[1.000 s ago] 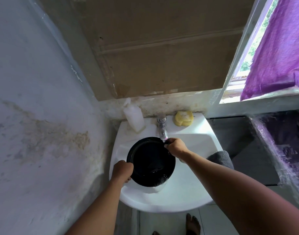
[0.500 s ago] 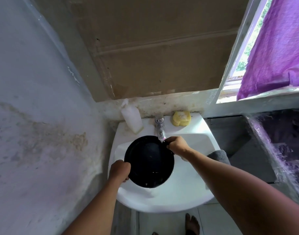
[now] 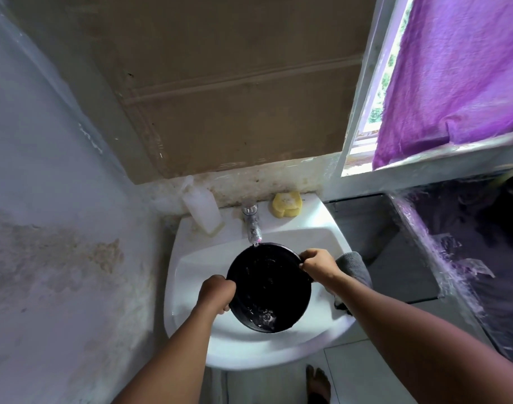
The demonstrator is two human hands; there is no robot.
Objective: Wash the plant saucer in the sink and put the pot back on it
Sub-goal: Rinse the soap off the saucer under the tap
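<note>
saucer (image 3: 268,287) is held over the sink (image 3: 191,287) basin, tilted, water pooled at its near edge | left hand (image 3: 216,294) is clamped on its left rim | right hand (image 3: 318,265) is pinched on its right rim | tap (image 3: 252,225) is seen just beyond both hands | grey cloth (image 3: 354,268) is draped right of the right hand

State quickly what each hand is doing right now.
Left hand: fingers curled on the black saucer rim.
Right hand: fingers gripping the saucer's opposite rim.
</note>
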